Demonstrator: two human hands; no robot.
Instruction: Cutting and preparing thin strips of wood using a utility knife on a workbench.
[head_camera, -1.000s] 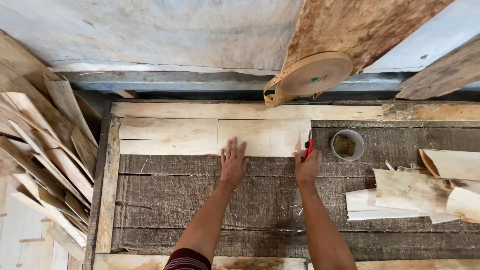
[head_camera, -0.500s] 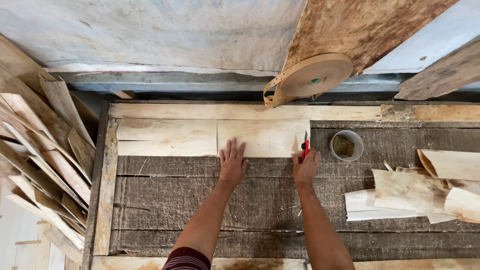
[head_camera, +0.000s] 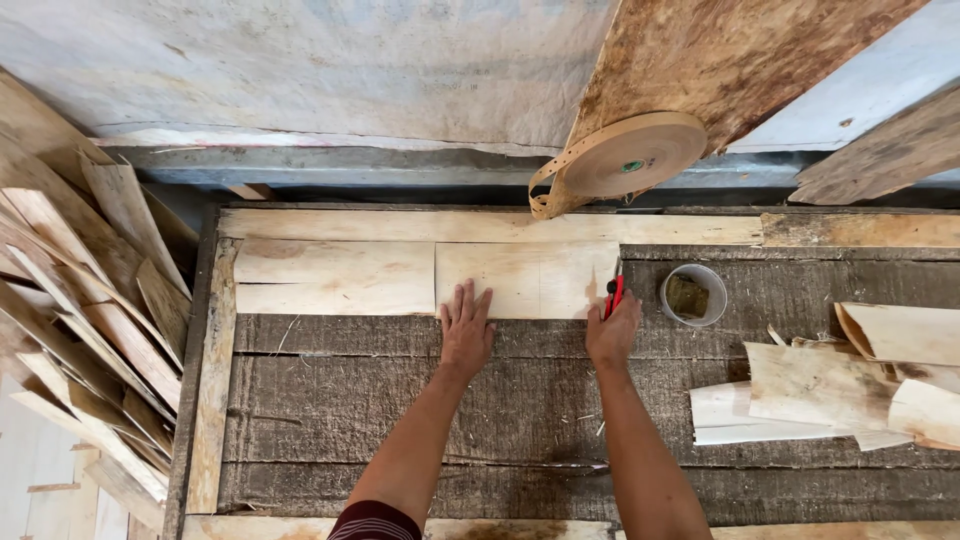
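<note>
Your left hand (head_camera: 466, 328) lies flat, fingers spread, on the veneer sheet (head_camera: 525, 280). Right hand (head_camera: 612, 330) grips a red cutter (head_camera: 613, 296); blade hidden, can't tell if it's cutting.

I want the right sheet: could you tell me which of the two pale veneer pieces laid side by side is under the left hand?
The right-hand veneer piece: the left hand lies flat on its lower edge.

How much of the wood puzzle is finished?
Two pale thin wood sheets already lie side by side on the dark board. The left hand presses the second sheet flat while the right hand holds a red cutter at its edge. Most of the rough dark board remains uncovered.
</note>
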